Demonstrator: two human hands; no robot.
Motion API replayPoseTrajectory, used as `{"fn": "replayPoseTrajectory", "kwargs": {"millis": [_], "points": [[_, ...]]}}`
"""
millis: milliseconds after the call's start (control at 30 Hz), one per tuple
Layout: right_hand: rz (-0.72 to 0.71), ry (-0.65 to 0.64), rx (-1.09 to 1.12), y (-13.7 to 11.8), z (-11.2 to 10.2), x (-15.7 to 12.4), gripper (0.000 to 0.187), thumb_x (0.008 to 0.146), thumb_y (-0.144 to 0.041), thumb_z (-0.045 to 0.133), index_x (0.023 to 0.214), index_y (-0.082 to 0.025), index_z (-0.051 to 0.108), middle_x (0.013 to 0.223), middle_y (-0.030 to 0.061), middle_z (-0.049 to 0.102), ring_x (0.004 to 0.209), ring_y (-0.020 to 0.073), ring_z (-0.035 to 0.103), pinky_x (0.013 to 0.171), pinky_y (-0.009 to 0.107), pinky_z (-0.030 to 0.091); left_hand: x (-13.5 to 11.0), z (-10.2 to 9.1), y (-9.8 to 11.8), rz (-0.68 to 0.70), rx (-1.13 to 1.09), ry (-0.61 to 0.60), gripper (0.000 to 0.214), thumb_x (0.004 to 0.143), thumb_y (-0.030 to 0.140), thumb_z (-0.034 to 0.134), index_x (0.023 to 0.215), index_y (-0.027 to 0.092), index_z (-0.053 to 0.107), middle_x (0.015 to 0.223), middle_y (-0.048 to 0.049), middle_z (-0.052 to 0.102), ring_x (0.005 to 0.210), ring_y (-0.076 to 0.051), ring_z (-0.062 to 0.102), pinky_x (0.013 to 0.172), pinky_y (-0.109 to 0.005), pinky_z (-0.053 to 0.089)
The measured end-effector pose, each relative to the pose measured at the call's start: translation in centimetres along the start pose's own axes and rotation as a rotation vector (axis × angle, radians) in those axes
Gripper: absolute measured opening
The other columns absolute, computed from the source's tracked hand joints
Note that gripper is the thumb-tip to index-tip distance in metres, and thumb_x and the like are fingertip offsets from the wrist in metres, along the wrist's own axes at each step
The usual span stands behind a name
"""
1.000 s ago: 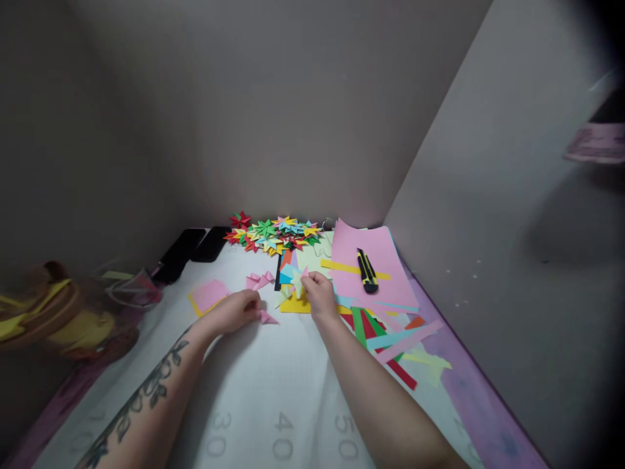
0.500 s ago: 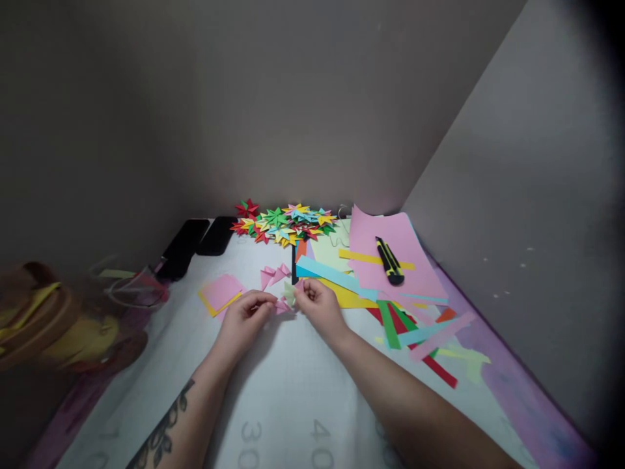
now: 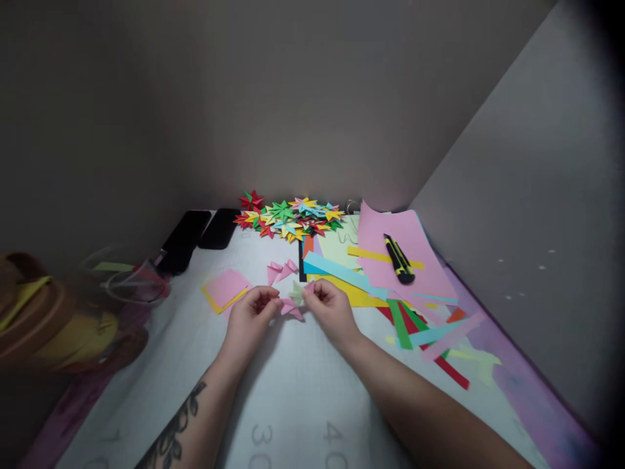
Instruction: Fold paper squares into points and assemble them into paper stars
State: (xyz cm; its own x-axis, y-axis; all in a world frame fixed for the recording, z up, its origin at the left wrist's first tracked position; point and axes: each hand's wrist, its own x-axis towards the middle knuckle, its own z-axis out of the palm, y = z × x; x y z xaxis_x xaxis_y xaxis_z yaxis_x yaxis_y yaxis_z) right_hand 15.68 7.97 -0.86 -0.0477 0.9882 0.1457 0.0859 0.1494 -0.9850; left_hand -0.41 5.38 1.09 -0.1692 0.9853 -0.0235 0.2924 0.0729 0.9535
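Note:
My left hand (image 3: 251, 319) pinches a small folded pink paper piece (image 3: 291, 309) low over the white cutting mat (image 3: 293, 397). Close beside it, my right hand (image 3: 331, 307) pinches a pale green folded paper piece (image 3: 297, 292). The two pieces meet between my fingertips. Two more folded pink pieces (image 3: 281, 270) lie just beyond my hands. A small stack of pink and yellow paper squares (image 3: 224, 288) lies to the left of my left hand.
A heap of colourful folded paper stars (image 3: 289, 219) sits at the back by the wall. Sheets and strips of coloured paper (image 3: 415, 312) spread out on the right, with a yellow-black utility knife (image 3: 399, 258) on a pink sheet. Two dark phones (image 3: 198, 236) lie back left. Grey walls enclose the corner.
My right hand brought the pale green piece from the paper pile toward the middle. My left hand lifted the pink piece to meet it. The view shifted slightly.

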Motion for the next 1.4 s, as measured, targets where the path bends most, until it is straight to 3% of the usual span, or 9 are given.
{"fn": "replayPoseTrajectory", "kwargs": {"millis": [367,1000,1400], "points": [[-0.010,0.023,-0.012,0.12,-0.12,-0.02,0.025,0.077,-0.028,0.057,0.059,-0.019,0.043,0.056,-0.0048,0.042,0.054,0.0101,0.039,0.052,0.022,0.032,-0.15,-0.24,0.61,-0.033,-0.019,0.005,0.021,0.069,0.032,0.064,0.082,0.016,0.065,0.071,0.0000,0.064,0.062,-0.013,0.055,0.057,-0.022,0.042],[0.021,-0.176,-0.101,0.20,-0.06,-0.04,0.020,0.073,-0.027,0.059,0.057,-0.018,0.051,0.053,-0.0043,0.048,0.052,0.0102,0.041,0.050,0.022,0.033,-0.28,0.00,0.33,0.010,0.013,0.036,0.018,0.070,0.031,0.062,0.082,0.017,0.064,0.076,-0.0016,0.066,0.066,-0.014,0.058,0.061,-0.024,0.044],[0.056,-0.220,-0.081,0.06,0.04,-0.06,0.019,0.073,-0.027,0.059,0.058,-0.017,0.053,0.053,-0.0041,0.049,0.052,0.0093,0.042,0.048,0.020,0.033,-0.56,0.16,0.50,0.017,-0.023,0.030,0.017,0.072,0.032,0.060,0.080,0.016,0.062,0.074,-0.0010,0.064,0.065,-0.013,0.057,0.059,-0.023,0.044]]}}
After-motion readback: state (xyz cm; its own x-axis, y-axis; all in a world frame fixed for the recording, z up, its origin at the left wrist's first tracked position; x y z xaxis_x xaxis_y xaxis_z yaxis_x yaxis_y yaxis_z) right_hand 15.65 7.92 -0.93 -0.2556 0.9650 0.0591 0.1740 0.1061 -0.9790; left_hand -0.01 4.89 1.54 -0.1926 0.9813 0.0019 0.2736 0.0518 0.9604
